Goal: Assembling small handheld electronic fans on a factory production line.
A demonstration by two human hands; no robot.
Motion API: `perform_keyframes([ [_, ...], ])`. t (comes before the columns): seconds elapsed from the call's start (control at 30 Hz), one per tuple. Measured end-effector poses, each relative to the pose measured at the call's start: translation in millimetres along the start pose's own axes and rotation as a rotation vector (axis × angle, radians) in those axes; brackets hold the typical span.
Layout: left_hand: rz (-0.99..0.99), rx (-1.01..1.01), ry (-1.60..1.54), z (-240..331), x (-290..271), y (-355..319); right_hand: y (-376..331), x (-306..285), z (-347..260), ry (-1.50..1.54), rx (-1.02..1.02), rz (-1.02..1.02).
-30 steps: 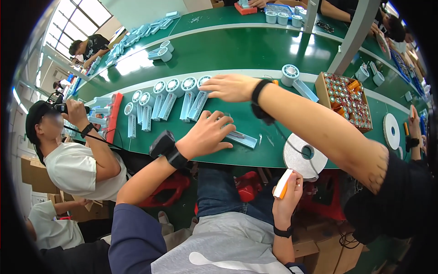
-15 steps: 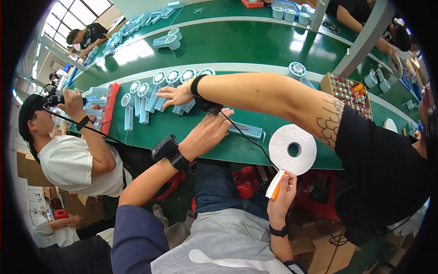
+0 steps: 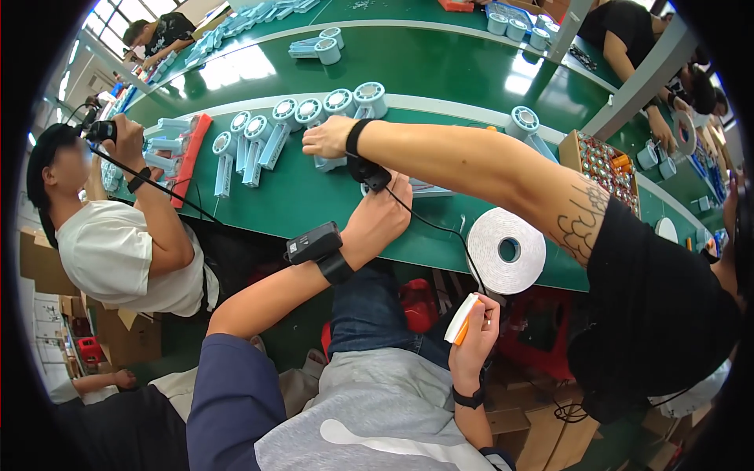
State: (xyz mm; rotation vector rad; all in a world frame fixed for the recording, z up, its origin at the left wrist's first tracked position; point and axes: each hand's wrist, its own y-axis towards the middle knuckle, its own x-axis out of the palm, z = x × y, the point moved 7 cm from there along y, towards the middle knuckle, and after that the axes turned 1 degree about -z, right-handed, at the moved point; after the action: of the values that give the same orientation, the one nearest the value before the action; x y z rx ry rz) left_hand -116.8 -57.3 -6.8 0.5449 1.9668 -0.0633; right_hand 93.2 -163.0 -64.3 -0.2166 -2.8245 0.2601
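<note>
My left hand (image 3: 381, 216) is curled round a light-blue handheld fan housing (image 3: 433, 191) at the table's near side. Its fingertips are partly hidden behind another person's wrist. My right hand (image 3: 473, 336), low at the right in front of my body, pinches a small orange piece with a white strip (image 3: 462, 319) along it. Beyond it, a big roll of white tape (image 3: 483, 255) lies at the table edge. Across my left hand reaches another person's tattooed arm (image 3: 463, 153); that person's hand (image 3: 326, 137) is closed just above a light-blue fan handle (image 3: 330, 164).
Several light-blue fans (image 3: 255, 129) stand in a row on the green table (image 3: 271, 200). A red tray (image 3: 191, 161) lies left, beside a seated person in white (image 3: 110, 255). A carton (image 3: 569, 153) of round metal parts stands right. A black cable (image 3: 440, 226) crosses the table.
My left hand has curled, and the housing by it has shifted away from me. The other person's hand has gone from spread to closed. My right hand has moved slightly left.
</note>
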Motion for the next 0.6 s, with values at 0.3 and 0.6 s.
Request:
perform_keyframes([
  [0.3,0.060,-0.083,0.088,-23,-2,-17,-20,-10,19,-0.001,0.016,-0.010],
  [0.6,-0.029,-0.113,-0.203,-37,13,1,-34,-21,15,-0.049,-0.001,0.026],
])
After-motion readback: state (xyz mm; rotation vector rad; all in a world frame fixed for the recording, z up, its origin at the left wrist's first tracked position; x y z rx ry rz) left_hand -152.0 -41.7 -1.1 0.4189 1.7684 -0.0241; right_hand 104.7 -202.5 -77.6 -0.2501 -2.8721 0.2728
